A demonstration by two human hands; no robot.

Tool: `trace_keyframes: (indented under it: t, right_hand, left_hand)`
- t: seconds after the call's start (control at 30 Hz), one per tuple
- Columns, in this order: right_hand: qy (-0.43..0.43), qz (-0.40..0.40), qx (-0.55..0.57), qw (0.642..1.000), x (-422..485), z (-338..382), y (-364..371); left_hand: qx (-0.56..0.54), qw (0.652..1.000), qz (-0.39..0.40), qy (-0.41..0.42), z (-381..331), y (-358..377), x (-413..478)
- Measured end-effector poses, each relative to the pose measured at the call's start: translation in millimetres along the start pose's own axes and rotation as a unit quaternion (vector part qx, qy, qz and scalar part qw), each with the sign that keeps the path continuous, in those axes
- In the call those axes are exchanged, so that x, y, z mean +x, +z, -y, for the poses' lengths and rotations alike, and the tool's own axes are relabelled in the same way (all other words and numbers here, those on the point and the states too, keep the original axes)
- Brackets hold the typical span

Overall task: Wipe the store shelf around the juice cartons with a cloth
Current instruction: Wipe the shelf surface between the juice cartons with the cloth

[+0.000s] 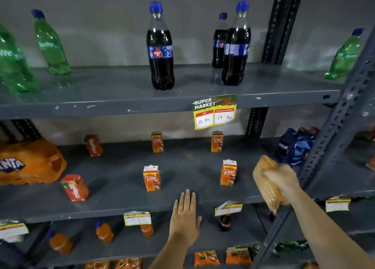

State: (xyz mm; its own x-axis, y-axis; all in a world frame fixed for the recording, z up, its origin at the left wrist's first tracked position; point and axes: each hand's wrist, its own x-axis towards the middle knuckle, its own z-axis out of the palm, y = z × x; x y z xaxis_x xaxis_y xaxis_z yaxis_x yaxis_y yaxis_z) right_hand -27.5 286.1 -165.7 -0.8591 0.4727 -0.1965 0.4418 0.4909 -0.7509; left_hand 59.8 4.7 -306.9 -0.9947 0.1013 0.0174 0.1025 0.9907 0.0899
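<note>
A price tag (214, 112) hung from the front edge of the upper shelf (121, 106), reading "SUPER MARKET" with "20 Rs" and "18 Rs" in its two white boxes; the small print above the prices was too blurred to read. On the middle shelf (121, 205), four upright juice cartons (152, 178) carried the brand "Real", and the orange pack (28, 163) at the left edge showed "NTA" of its name. The green bottle (50, 45) toward the upper shelf's left edge read "Sprite".
</note>
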Motion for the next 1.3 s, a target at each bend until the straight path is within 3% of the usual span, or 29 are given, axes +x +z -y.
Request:
trace_keyframes:
  t: [0.1,0.2,0.27,0.33,0.5,0.57,0.67,0.7,0.77,0.93,1.07,1.2,1.3]
  right_hand:
    - [-0.171,-0.090,-0.168,0.967,28.2,26.0,10.6]
    - [-0.284,-0.066,-0.307,0.906,59.5,30.5,35.7]
    - [-0.265,0.020,-0.392,0.881,70.2,20.4,57.5]
    - [-0.199,0.095,-0.418,0.881,69.7,10.9,72.9]
    - [-0.206,0.137,-0.518,0.819,45.8,-17.8,60.9]
    - [-0.195,0.157,-0.531,0.809,37.8,-38.2,41.1]
    - [-0.174,0.231,-0.459,0.840,53.7,-32.5,18.8]
    - [-0.192,0.221,-0.456,0.841,67.6,-21.9,14.4]
    - [-0.254,0.150,-0.494,0.818,103.3,9.3,10.5]
    - [-0.260,0.009,-0.414,0.872,162.7,70.1,28.0]
    - [-0.265,0.171,-0.403,0.859,144.5,42.2,71.7]
    - [-0.205,0.144,-0.443,0.861,110.6,-7.2,74.4]
    - [-0.178,0.172,-0.443,0.862,60.1,-43.0,57.4]
  left_hand:
    - [0.006,0.999,-0.030,-0.031,-10.7,10.3,4.7]
    - [-0.009,0.999,-0.022,-0.024,-11.4,15.8,-1.8]
    - [0.007,0.999,-0.047,-0.015,-7.4,22.1,-0.9]
    - [0.012,0.998,-0.061,-0.009,-5.2,28.2,0.5]
    - [0.021,0.997,-0.070,-0.020,-5.2,40.2,1.0]
    - [0.017,0.997,-0.072,-0.025,-4.2,44.4,2.2]
    - [0.008,0.997,-0.071,-0.014,0.2,46.4,3.4]
    - [0.008,0.998,-0.066,-0.009,1.3,45.9,3.0]
    - [0.012,0.998,-0.066,-0.003,3.4,46.2,3.0]
    - [0.013,0.998,-0.063,-0.010,0.8,46.3,2.7]
    - [0.003,0.998,-0.062,-0.014,0.2,40.0,3.6]
    - [0.005,0.998,-0.055,-0.010,3.5,40.8,2.2]
    - [0.010,0.998,-0.055,-0.013,2.3,42.7,3.1]
